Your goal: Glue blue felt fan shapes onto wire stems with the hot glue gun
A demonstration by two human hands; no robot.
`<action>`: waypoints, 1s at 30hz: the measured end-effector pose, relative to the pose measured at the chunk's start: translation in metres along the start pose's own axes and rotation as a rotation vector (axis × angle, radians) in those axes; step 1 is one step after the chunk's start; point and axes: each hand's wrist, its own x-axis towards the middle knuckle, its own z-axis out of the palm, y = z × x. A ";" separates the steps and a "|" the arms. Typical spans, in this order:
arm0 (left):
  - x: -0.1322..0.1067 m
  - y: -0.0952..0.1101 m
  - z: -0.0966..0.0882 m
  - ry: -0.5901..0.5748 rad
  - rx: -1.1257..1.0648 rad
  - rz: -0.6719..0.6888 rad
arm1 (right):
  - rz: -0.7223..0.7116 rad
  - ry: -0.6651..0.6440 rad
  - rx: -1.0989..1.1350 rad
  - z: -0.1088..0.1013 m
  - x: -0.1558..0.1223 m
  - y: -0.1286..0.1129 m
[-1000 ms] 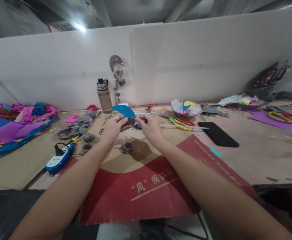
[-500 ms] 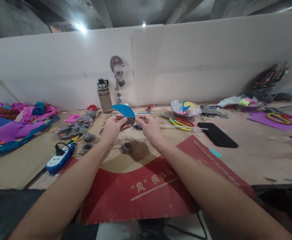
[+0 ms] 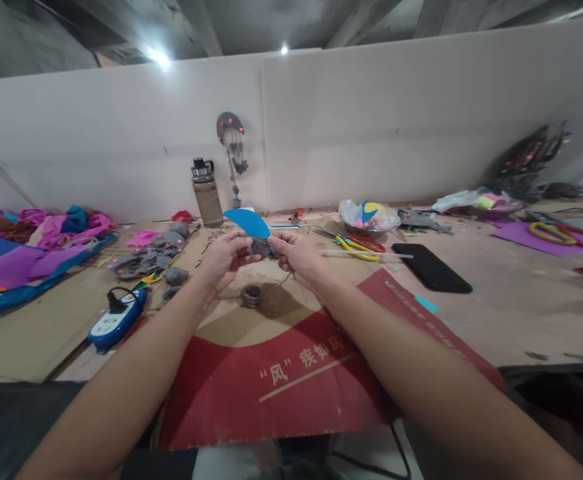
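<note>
**Both your hands pinch the grey end of a blue crescent**

Your left hand [image 3: 225,259] pinches the left edge of the grey end [image 3: 259,247] between thumb and fingers. Your right hand [image 3: 297,257] pinches at the opposite edge, close to where grey meets blue. The blue crescent [image 3: 248,223] sticks out above your grip and leans to the left, its tip pointing away from your right hand. The grey end looks wrapped in yarn, though your fingers hide part of it. You hold the piece above the cardboard sheet [image 3: 271,420], clear of it.

From under your right hand a thin strand slants down toward a coil of grey yarn [image 3: 251,296], which sits on the cardboard just below your grip. A grey yarn ball [image 3: 175,276] lies left of your left hand, with a pile of grey pieces [image 3: 151,260] further out and a blue-and-white power strip [image 3: 117,321] nearer you. Beyond your grip, slightly left, stands a bottle [image 3: 207,200]; a grey hanging ornament [image 3: 230,125] is up on the wall behind. To the right of your right hand lie yellow- and red-handled scissors [image 3: 357,247], with a black phone [image 3: 432,268] further right.
</note>
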 end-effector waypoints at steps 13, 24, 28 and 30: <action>0.018 -0.014 -0.019 0.137 -0.063 0.156 | 0.017 0.139 -0.350 0.000 0.003 0.014; 0.006 -0.014 -0.003 0.056 0.009 0.025 | -0.054 0.207 -0.290 0.004 0.001 0.015; 0.003 -0.010 -0.001 0.010 0.037 0.013 | 0.005 0.169 -0.198 -0.001 -0.001 0.014; 0.001 -0.006 -0.001 -0.040 0.021 0.009 | 0.035 0.093 -0.130 -0.004 -0.004 0.010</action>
